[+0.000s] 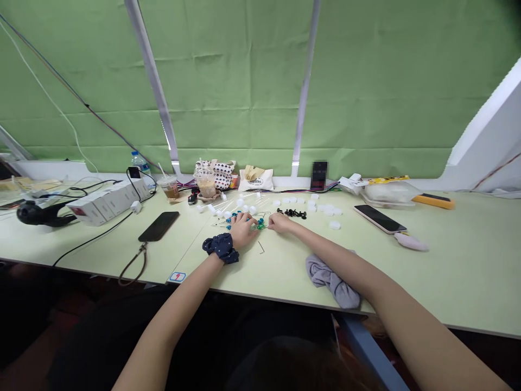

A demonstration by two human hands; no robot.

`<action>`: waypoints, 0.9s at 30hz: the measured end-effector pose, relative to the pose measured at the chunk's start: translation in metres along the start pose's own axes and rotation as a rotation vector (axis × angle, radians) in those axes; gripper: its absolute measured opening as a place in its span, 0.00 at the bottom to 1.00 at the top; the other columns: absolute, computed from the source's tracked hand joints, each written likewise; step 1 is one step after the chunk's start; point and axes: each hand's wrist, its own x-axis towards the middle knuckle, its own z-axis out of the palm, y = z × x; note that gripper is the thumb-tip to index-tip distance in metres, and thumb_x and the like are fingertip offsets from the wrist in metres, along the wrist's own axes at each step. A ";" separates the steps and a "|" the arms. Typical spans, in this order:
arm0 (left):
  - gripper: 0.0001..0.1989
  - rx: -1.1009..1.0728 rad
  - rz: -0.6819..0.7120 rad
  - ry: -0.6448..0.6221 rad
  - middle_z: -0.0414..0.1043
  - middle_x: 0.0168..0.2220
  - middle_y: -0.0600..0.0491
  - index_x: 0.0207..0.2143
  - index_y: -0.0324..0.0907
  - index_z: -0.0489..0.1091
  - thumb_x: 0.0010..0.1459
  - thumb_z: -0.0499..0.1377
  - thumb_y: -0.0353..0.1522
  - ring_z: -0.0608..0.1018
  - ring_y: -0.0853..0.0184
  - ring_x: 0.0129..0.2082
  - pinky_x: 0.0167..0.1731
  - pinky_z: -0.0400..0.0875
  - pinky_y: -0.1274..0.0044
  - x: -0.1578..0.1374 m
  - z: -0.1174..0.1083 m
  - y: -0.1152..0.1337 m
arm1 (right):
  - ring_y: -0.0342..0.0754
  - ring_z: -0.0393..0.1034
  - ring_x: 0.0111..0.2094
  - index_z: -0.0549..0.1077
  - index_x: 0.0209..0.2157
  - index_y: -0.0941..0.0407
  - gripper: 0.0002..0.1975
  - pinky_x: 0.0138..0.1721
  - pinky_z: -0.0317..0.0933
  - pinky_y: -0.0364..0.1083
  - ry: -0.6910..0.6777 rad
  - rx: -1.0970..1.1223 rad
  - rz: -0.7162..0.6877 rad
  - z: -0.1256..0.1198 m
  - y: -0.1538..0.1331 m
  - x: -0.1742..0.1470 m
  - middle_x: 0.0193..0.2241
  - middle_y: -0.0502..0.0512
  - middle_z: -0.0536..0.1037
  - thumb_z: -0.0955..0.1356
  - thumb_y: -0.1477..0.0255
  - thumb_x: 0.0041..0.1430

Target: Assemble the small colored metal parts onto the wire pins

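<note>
My left hand (243, 231) reaches over a cluster of small blue and green pieces, its fingers apart and resting on or just above them. Close beside its thumb lies a green piece (261, 224). My right hand (280, 223) is closed in a pinch just right of that piece; what sits between the fingertips is too small to make out. Nearer me on the table lies a thin bent metal rod (261, 248). Beyond my right hand is a group of black screw-like pieces (292, 213). White round caps (335, 225) are scattered behind and to the right.
A black phone (158, 226) with a strap lies left, another phone (380, 219) right. A grey cloth (334, 279) lies under my right forearm at the table edge. Drink cups (207, 188), white boxes (108, 201) and a plastic container (388, 194) stand further back.
</note>
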 end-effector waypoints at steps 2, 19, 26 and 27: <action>0.12 0.029 0.003 -0.008 0.66 0.45 0.48 0.42 0.48 0.71 0.55 0.59 0.39 0.63 0.56 0.49 0.45 0.55 0.66 0.003 0.003 0.004 | 0.51 0.69 0.35 0.67 0.16 0.57 0.13 0.35 0.58 0.46 -0.010 0.003 0.001 -0.002 0.001 0.003 0.25 0.57 0.74 0.74 0.75 0.43; 0.05 0.144 0.034 0.010 0.69 0.41 0.46 0.39 0.42 0.65 0.59 0.54 0.29 0.65 0.56 0.47 0.44 0.57 0.65 0.004 0.016 0.018 | 0.49 0.69 0.37 0.70 0.33 0.56 0.07 0.40 0.59 0.46 0.533 0.373 0.102 0.015 -0.046 0.001 0.34 0.57 0.76 0.60 0.74 0.59; 0.04 -0.167 -0.088 0.120 0.71 0.34 0.49 0.32 0.42 0.64 0.56 0.58 0.30 0.69 0.61 0.40 0.39 0.63 0.72 0.005 0.013 0.009 | 0.45 0.65 0.25 0.67 0.28 0.57 0.05 0.28 0.58 0.43 0.369 0.561 0.208 0.000 -0.037 0.003 0.23 0.53 0.73 0.62 0.75 0.56; 0.05 -0.238 -0.122 0.158 0.71 0.34 0.50 0.32 0.42 0.64 0.55 0.59 0.30 0.70 0.63 0.38 0.38 0.63 0.73 0.005 0.011 0.008 | 0.43 0.64 0.22 0.67 0.27 0.57 0.04 0.25 0.57 0.42 0.313 0.607 0.210 -0.003 -0.038 0.004 0.21 0.52 0.72 0.63 0.75 0.56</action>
